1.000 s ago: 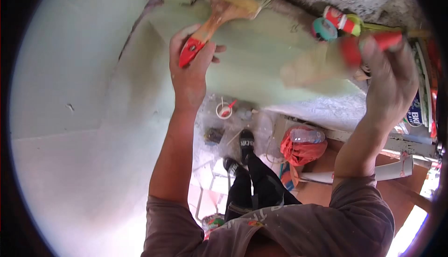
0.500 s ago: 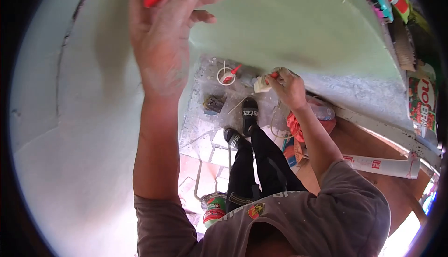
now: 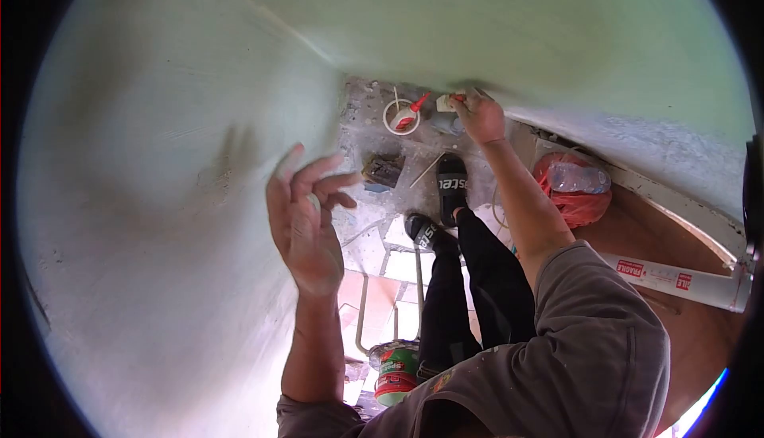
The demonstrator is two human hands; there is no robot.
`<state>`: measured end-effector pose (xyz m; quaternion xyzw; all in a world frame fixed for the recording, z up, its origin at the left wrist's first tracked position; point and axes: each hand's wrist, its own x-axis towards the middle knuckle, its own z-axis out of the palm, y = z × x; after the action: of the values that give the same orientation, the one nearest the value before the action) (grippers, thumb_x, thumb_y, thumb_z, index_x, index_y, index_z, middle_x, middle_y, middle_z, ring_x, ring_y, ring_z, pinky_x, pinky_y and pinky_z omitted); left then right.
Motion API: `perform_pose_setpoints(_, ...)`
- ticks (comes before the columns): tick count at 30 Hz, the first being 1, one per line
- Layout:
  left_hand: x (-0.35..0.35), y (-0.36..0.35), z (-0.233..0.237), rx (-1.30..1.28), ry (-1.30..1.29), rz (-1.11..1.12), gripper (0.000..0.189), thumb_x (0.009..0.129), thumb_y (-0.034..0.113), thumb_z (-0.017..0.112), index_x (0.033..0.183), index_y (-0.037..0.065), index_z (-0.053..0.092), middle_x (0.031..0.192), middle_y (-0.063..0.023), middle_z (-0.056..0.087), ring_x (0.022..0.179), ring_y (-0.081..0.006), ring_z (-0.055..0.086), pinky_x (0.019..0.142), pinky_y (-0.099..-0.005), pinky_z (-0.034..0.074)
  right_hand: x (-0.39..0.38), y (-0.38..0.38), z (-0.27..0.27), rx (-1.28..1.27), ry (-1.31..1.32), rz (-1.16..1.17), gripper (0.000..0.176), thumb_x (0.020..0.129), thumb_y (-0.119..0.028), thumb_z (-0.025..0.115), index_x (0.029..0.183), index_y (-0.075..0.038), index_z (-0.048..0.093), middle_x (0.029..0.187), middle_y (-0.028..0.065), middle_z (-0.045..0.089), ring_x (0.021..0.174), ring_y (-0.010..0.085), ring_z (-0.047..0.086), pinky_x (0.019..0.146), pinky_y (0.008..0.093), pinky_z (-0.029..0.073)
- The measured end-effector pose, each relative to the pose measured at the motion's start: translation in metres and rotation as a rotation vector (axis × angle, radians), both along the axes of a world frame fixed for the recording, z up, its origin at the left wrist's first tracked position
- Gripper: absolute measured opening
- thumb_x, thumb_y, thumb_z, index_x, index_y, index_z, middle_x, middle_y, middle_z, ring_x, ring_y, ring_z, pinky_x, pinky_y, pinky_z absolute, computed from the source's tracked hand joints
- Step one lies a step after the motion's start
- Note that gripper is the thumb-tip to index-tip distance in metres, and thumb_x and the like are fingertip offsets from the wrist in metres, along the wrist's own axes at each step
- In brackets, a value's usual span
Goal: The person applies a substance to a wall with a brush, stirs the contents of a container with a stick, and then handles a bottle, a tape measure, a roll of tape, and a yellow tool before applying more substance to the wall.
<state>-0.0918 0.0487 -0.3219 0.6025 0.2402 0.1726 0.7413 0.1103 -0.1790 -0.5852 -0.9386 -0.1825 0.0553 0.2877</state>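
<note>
My left hand (image 3: 310, 215) is raised beside the pale left wall (image 3: 159, 223), with its fingers apart and curled a little; nothing shows in it. Whitish dust marks its skin. Farther off, close to the green wall (image 3: 525, 24), my right hand (image 3: 483, 116) is closed round the red handle of what looks like a putty knife (image 3: 446, 103) with a pale, flat end. On the floor to the left of that tool stands a small white tub (image 3: 387, 123). A red-handled tool (image 3: 419, 104) and a thin stick (image 3: 396, 96) lean in it.
A dark block (image 3: 383, 169) and a thin stick (image 3: 427, 170) lie near my sandals (image 3: 452, 183). A plastic bottle (image 3: 577, 177) rests on a red bag (image 3: 585, 209) at right, near a white tube (image 3: 668, 280). A labelled can (image 3: 395, 370) stands below.
A red object in my left hand is gone from it, and that hand has come down from the top of the view. My right hand still grips its tool, nearer the wall.
</note>
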Motion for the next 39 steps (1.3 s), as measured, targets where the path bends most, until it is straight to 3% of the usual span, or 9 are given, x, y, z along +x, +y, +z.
perform_pose_setpoints(6,-0.042,-0.010,-0.033,-0.127,0.094,0.020,0.053,0.106,0.032,0.053,0.147,0.001,0.042,0.128,-0.0177,0.066,0.103,-0.0255,0.070,0.081,-0.0338,0.051,0.006,0.011,-0.048,-0.102,0.073,-0.004,0.024,0.091,-0.033,0.067,0.104,-0.013,0.071,0.091,0.0159,0.074,0.089,0.0383,0.071,0.078,0.0506,0.057)
perform_pose_setpoints(18,-0.063,-0.027,-0.075,-0.111,0.187,-0.003,0.052,0.107,0.033,0.046,0.147,0.001,0.041,0.128,-0.0187,0.064,0.105,-0.0269,0.069,0.080,-0.0329,0.051,0.008,0.025,-0.153,-0.135,0.291,-0.018,0.025,0.093,-0.037,0.068,0.108,-0.019,0.076,0.100,0.0188,0.073,0.098,0.0387,0.070,0.086,0.0500,0.055)
perform_pose_setpoints(22,-0.064,-0.035,-0.080,-0.112,0.196,-0.012,0.051,0.107,0.032,0.046,0.147,0.001,0.041,0.127,-0.0189,0.065,0.104,-0.0276,0.070,0.079,-0.0331,0.051,0.016,0.017,-0.187,-0.230,0.337,0.087,0.035,0.095,-0.041,0.063,0.122,-0.020,0.072,0.112,0.0196,0.072,0.104,0.0391,0.069,0.091,0.0504,0.055)
perform_pose_setpoints(25,-0.060,-0.042,-0.074,-0.143,0.186,0.006,0.050,0.107,0.032,0.046,0.147,0.002,0.041,0.127,-0.0188,0.065,0.104,-0.0279,0.070,0.079,-0.0335,0.051,0.010,0.013,-0.167,-0.295,0.353,0.057,0.046,0.096,-0.043,0.060,0.135,-0.018,0.064,0.124,0.0197,0.069,0.110,0.0409,0.067,0.095,0.0516,0.053)
perform_pose_setpoints(28,-0.053,-0.049,-0.056,-0.133,0.137,-0.013,0.047,0.108,0.030,0.045,0.146,0.003,0.043,0.126,-0.0185,0.066,0.102,-0.0275,0.070,0.076,-0.0332,0.052,-0.009,-0.005,-0.097,-0.226,0.331,0.054,0.051,0.095,-0.042,0.063,0.139,-0.016,0.061,0.128,0.0213,0.065,0.119,0.0397,0.061,0.105,0.0503,0.047)
perform_pose_setpoints(30,-0.040,-0.052,-0.036,-0.126,0.096,-0.027,0.045,0.107,0.029,0.046,0.143,0.002,0.045,0.125,-0.0186,0.066,0.101,-0.0274,0.070,0.076,-0.0333,0.052,-0.029,-0.018,-0.005,-0.103,0.350,0.064,0.052,0.093,-0.041,0.066,0.138,-0.016,0.062,0.137,0.0218,0.061,0.126,0.0392,0.058,0.107,0.0490,0.046)
perform_pose_setpoints(35,0.013,-0.065,0.038,-0.001,-0.070,-0.115,0.042,0.105,0.026,0.048,0.138,-0.001,0.049,0.123,-0.0183,0.068,0.101,-0.0270,0.070,0.077,-0.0338,0.052,-0.050,-0.040,0.238,0.170,0.035,0.201,0.046,0.090,-0.023,0.071,0.134,-0.012,0.064,0.119,0.0187,0.071,0.106,0.0374,0.069,0.091,0.0457,0.057)
perform_pose_setpoints(36,0.027,-0.070,0.056,0.046,-0.123,-0.152,0.044,0.106,0.031,0.047,0.138,0.001,0.049,0.125,-0.0186,0.066,0.100,-0.0254,0.070,0.076,-0.0322,0.050,-0.051,-0.046,0.281,0.202,-0.061,0.267,0.045,0.090,-0.019,0.070,0.134,-0.010,0.064,0.117,0.0181,0.071,0.102,0.0356,0.071,0.088,0.0448,0.058)
perform_pose_setpoints(39,0.071,-0.087,0.118,0.110,-0.297,-0.241,0.039,0.104,0.023,0.052,0.136,0.000,0.053,0.127,-0.0191,0.065,0.103,-0.0257,0.069,0.080,-0.0334,0.050,-0.033,-0.063,0.389,0.298,-0.314,0.302,0.041,0.087,-0.010,0.075,0.127,-0.006,0.067,0.112,0.0162,0.072,0.098,0.0340,0.072,0.083,0.0421,0.059)
